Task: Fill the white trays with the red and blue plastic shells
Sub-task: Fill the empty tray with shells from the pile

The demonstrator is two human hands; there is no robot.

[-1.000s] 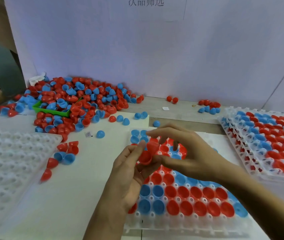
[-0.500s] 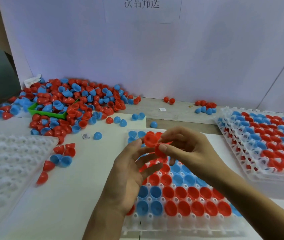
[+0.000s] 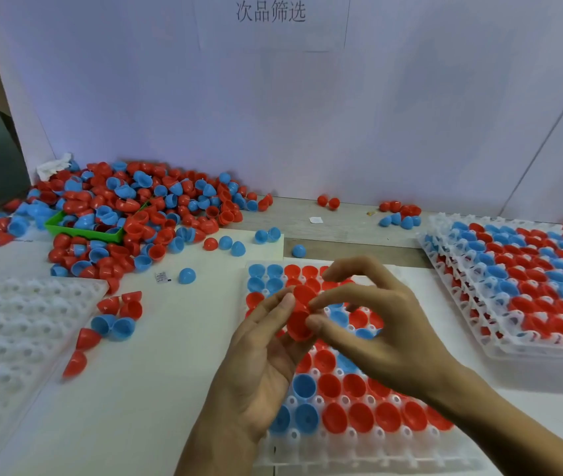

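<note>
Left hand (image 3: 266, 359) and right hand (image 3: 372, 324) pinch red shells (image 3: 299, 316) — seemingly nested — above tray (image 3: 359, 451).

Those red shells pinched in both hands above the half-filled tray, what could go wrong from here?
1. The red shells look nested and are held only by fingertips of the left hand and right hand; one could slip and knock seated shells in the tray below.
2. The right forearm lies across the tray's near corner and might nudge shells out of their pockets.
3. Loose shells beside the empty tray could roll off if bumped.
</note>
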